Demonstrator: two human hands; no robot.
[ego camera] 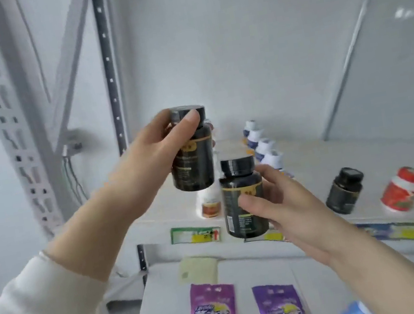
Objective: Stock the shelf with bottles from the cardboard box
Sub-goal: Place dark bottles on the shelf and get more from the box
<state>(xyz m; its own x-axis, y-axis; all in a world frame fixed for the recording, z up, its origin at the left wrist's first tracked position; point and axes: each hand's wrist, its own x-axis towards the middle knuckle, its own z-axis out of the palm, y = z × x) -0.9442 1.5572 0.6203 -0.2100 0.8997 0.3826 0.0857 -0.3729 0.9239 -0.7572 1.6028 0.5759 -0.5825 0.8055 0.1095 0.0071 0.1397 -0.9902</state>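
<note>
My left hand [153, 152] is curled round the neck and shoulder of one dark bottle [196, 164], thumb across its black cap, and my right hand [281, 199] grips a second dark bottle [241, 186] by the body, thumb on the label. Both bottles are in the air with their long axes close to vertical, the left one higher and leaning a touch. The shelf [324, 161] lies ahead of and below both, and the next move turns on that. The right-hand bottle hangs at the front edge, lower and nearer the board, so I judge it should go down first. A shelved dark bottle [346, 191] of the same kind stands off to the right, beside a red-and-white bottle [403, 189]. A row of white-capped bottles [263, 147] runs back behind my right hand, and a small white bottle [210, 205] stands just under the left-hand one. The dark bottles look like smooth, glossy hard plastic, round-bodied with broad black caps. The board is flat, pale and matte. The cardboard box is not in view.
</note>
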